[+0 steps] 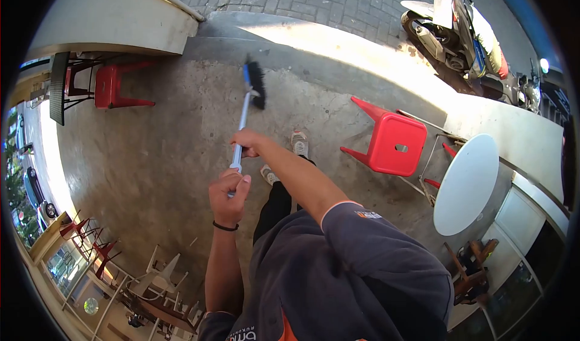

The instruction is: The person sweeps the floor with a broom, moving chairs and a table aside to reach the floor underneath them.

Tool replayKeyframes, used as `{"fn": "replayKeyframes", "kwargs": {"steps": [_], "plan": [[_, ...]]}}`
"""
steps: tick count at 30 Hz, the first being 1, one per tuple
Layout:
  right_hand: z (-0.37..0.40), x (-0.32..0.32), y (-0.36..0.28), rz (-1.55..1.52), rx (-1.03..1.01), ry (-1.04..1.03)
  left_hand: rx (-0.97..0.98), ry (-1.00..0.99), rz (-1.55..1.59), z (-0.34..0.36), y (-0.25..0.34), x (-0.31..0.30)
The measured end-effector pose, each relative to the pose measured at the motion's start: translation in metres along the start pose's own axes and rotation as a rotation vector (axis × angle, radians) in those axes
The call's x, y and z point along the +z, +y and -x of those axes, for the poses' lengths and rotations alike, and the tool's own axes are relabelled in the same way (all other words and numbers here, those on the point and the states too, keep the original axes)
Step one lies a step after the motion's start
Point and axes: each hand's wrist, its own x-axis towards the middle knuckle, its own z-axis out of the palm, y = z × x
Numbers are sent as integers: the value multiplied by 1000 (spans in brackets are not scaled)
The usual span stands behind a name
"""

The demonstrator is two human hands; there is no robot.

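Observation:
Both my hands are wrapped round the pale handle of a broom (pixel 244 112). My left hand (pixel 228 196), with a dark band at its wrist, grips the top end of the handle, thumb lying along it. Farther down, my right hand (pixel 246 143) reaches across from the right and closes round the handle. The blue head with black bristles (pixel 256 86) is over the concrete floor (pixel 157 160) ahead of my feet, its bristles turned to the right and slightly blurred. My shoes (pixel 299 143) show just right of the hands.
To the right stand a red metal stool (pixel 396 143) and a round white table (pixel 466 184). Another red stool (pixel 109 86) is at the left wall. A low step (pixel 272 36) edges the paving (pixel 338 3), where a motorbike (pixel 453 45) is parked. White chairs (pixel 156 274) stand behind left.

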Motion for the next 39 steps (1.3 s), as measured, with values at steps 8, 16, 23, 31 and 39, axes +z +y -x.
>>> {"fn": "replayKeyframes", "kwargs": {"steps": [8, 16, 23, 31, 39], "plan": [[74, 60, -25, -94, 7, -167, 347, -96, 7, -27, 94, -15], [181, -21, -77, -313, -315, 197, 493, -411, 324, -54, 128, -6], [236, -209, -119, -858, -688, 381, 515, -737, 356, -141, 143, 131], [349, -474, -114, -1181, -802, 809, 443, -945, 15, -172, 176, 310], [413, -660, -71, -672, -329, 1289, -329, -650, -471, -183, 0, 277]]}}
